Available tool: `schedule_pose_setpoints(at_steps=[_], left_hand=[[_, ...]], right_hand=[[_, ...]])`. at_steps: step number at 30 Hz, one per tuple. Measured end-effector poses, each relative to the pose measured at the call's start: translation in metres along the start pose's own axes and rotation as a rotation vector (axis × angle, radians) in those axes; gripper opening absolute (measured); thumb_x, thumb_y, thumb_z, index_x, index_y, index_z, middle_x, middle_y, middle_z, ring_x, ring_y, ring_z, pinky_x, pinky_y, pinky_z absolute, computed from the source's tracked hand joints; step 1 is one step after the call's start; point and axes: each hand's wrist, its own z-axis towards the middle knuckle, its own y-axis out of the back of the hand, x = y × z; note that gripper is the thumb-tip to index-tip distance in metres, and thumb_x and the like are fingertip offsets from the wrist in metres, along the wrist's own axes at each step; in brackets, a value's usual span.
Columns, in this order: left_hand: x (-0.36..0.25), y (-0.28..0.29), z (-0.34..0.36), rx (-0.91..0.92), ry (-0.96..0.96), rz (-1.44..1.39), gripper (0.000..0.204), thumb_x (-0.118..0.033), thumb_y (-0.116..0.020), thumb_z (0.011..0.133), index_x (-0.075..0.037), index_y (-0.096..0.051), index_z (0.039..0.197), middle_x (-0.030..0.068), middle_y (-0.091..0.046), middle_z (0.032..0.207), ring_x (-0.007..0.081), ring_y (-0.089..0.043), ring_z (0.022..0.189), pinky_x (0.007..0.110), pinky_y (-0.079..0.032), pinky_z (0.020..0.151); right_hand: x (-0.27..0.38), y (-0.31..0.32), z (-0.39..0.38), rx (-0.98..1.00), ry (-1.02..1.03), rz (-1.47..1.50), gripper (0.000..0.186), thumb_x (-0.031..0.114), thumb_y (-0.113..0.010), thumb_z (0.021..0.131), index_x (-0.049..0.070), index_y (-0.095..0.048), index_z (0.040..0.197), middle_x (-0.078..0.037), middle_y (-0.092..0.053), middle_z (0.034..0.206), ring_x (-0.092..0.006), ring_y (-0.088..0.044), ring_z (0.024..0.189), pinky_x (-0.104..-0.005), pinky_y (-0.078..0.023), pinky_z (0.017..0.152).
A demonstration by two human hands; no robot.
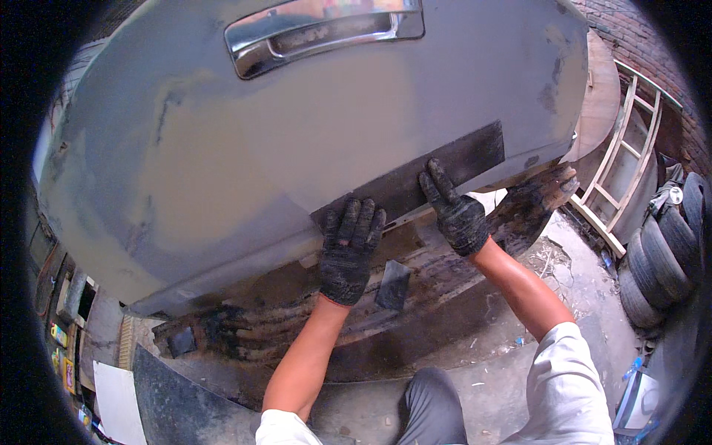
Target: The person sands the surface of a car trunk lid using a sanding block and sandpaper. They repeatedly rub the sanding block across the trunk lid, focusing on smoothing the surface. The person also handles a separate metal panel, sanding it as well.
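Observation:
A grey car panel (pixel 356 104) with tan filler patches and a chrome handle trim (pixel 326 33) fills the upper view. Along its lower edge lies a long dark strip (pixel 463 159), which looks like sandpaper. My left hand (pixel 348 252), in a black knit glove, rests with stretched fingers on the strip's left part. My right hand (pixel 454 211), gloved alike, presses two extended fingers against its middle. Neither hand wraps round anything. The thumbs are mostly hidden.
Beneath the panel is a dirty dark bumper-like piece (pixel 259 326) with a small dark square (pixel 393 285) on it. A wooden frame (pixel 623 152) leans at the right, near stacked tires (pixel 656 259). A white board (pixel 119 400) lies at lower left.

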Motion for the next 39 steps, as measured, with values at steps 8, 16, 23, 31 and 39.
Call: schedule_pose_setpoints(at_steps=[8, 16, 23, 31, 39], left_hand=[[-0.025, 0.068, -0.009, 0.114, -0.090, -0.123, 0.051, -0.019, -0.055, 0.086, -0.005, -0.048, 0.135, 0.0148, -0.047, 0.139, 0.0301, -0.046, 0.128, 0.042, -0.035, 0.108], [-0.014, 0.162, -0.082, -0.077, 0.081, -0.410, 0.063, 0.010, -0.052, 0.060, -0.005, -0.060, 0.122, 0.0161, -0.063, 0.116, 0.0348, -0.061, 0.107, 0.042, -0.047, 0.096], [-0.026, 0.204, -0.198, -0.114, 1.022, -0.562, 0.033, -0.008, -0.066, 0.085, -0.002, -0.060, 0.116, 0.0103, -0.066, 0.107, 0.0268, -0.063, 0.097, 0.037, -0.047, 0.092], [-0.028, 0.202, -0.238, -0.653, 1.422, -1.365, 0.056, 0.002, -0.067, 0.083, -0.005, -0.041, 0.133, 0.0103, -0.052, 0.127, 0.0210, -0.053, 0.108, 0.036, -0.047, 0.093], [-0.024, 0.207, -0.244, -0.826, 1.487, -1.476, 0.067, 0.008, -0.065, 0.081, -0.010, -0.037, 0.140, 0.0069, -0.051, 0.130, 0.0198, -0.055, 0.109, 0.031, -0.051, 0.087]], right_hand=[[0.015, 0.071, -0.023, 0.281, 0.023, 0.110, 0.076, 0.000, -0.054, 0.070, 0.017, -0.041, 0.144, -0.010, -0.040, 0.148, -0.0262, -0.066, 0.073, -0.0364, -0.053, 0.060], [0.054, 0.195, -0.075, -0.041, -0.081, 0.348, 0.071, -0.005, -0.057, 0.072, 0.010, -0.043, 0.140, -0.016, -0.046, 0.142, -0.0338, -0.061, 0.111, -0.0395, -0.053, 0.089], [0.002, 0.155, -0.247, -0.067, -0.853, 0.367, 0.043, 0.010, -0.057, 0.087, 0.002, -0.055, 0.129, -0.015, -0.067, 0.104, -0.0258, -0.064, 0.098, -0.0360, -0.045, 0.097], [-0.016, 0.051, -0.424, 1.432, -0.414, 0.238, 0.029, 0.031, -0.050, 0.094, 0.008, -0.063, 0.107, -0.012, -0.070, 0.099, -0.0311, -0.065, 0.093, -0.0447, -0.048, 0.081], [0.059, 0.098, -0.056, 0.057, -0.191, 0.607, 0.041, 0.005, -0.059, 0.085, 0.002, -0.053, 0.125, -0.020, -0.061, 0.114, -0.0361, -0.060, 0.100, -0.0435, -0.047, 0.086]])
